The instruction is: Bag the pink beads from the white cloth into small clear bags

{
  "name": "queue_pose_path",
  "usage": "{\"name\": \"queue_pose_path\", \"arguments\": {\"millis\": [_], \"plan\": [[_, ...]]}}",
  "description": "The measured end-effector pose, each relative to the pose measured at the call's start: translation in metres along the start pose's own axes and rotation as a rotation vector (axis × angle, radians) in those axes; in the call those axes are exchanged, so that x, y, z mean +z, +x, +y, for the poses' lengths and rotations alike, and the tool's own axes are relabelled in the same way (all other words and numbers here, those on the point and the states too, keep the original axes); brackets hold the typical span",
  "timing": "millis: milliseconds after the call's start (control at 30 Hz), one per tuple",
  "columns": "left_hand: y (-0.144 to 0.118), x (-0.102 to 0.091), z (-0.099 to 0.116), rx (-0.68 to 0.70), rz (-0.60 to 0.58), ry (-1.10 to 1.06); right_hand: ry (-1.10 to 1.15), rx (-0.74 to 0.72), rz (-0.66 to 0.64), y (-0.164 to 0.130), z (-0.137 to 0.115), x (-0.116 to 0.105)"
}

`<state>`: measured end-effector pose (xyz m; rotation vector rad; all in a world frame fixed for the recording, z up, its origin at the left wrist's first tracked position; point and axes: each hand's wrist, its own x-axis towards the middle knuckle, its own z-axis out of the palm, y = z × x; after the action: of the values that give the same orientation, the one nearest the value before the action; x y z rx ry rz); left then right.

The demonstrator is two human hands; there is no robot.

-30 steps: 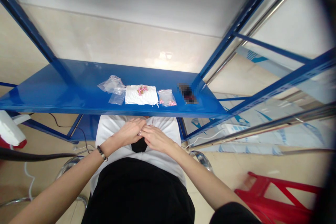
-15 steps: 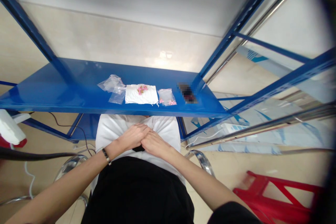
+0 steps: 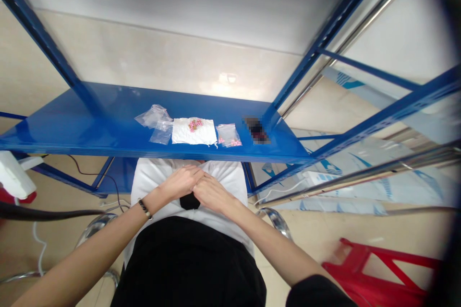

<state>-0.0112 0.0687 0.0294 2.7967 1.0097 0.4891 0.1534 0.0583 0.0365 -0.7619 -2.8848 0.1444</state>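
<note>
- The blue shelf (image 3: 90,127) is bare left of the clear bags (image 3: 155,120) and right of the blurred dark object (image 3: 256,129).
- White cloth (image 3: 192,132) and bead bag (image 3: 228,135) crowd its middle.
- The blue uprights (image 3: 50,53) fence the back corners.

Both hands meet below the blue shelf (image 3: 90,127), left hand (image 3: 179,182) touching right hand (image 3: 212,193). A white cloth (image 3: 193,132) with pink beads (image 3: 195,123) lies on that shelf.

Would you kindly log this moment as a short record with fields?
Left hand: left hand at the lap, fingertips meeting the right hand
Held item: too small to tell
Shelf: blue shelf
On shelf: white cloth with pink beads; clear bags; small bag of beads
Floor: red stool
</note>
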Motion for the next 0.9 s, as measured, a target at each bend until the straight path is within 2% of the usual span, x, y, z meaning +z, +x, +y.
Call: {"name": "queue_pose_path", "arguments": {"millis": [167, 267, 367, 467, 533, 700, 800, 900], "plan": [[0.001, -0.005, -0.005, -0.003, 0.042, 0.025, -0.032, -0.002, 0.0, 0.001, 0.003, -0.003], [-0.001, -0.011, -0.014, -0.058, 0.087, -0.03, -0.007, -0.019, 0.09, -0.002, 0.003, -0.012], [-0.002, -0.02, -0.023, -0.232, 0.224, -0.233, 0.066, -0.009, 0.328, -0.008, 0.01, -0.024], [0.0, -0.028, -0.022, -0.421, 0.427, -0.515, 0.152, 0.112, 0.606, -0.013, 0.024, -0.032], [0.003, -0.029, -0.016, -0.464, 0.491, -0.696, 0.197, 0.2, 0.702, -0.015, 0.032, -0.033], [0.01, -0.023, 0.002, -0.5, 0.516, -0.97, 0.257, 0.27, 0.734, -0.011, 0.034, -0.027], [0.011, -0.021, 0.006, -0.526, 0.54, -1.046, 0.284, 0.279, 0.751, -0.003, 0.035, -0.027], [0.011, -0.021, 0.005, -0.518, 0.551, -1.081, 0.283, 0.314, 0.749, 0.012, 0.048, -0.035]]}}
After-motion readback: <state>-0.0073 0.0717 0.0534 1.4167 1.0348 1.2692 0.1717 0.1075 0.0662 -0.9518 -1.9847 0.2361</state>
